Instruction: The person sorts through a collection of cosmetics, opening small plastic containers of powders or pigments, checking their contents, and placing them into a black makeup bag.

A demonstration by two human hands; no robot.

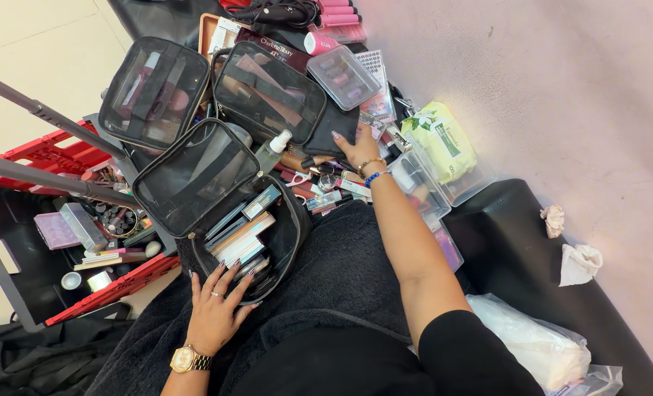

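While the left hand (215,306) lies flat with fingers spread on the flat cases (242,238) inside the open black bag (216,213), the right hand (357,147) reaches far out, fingers spread, resting on a black pouch (330,125) (holding nothing). Small makeup bits (326,192) lie just beside that wrist.

free: pink floor (561,88) right | blocked: cosmetics clutter (326,183) — 3 pouches
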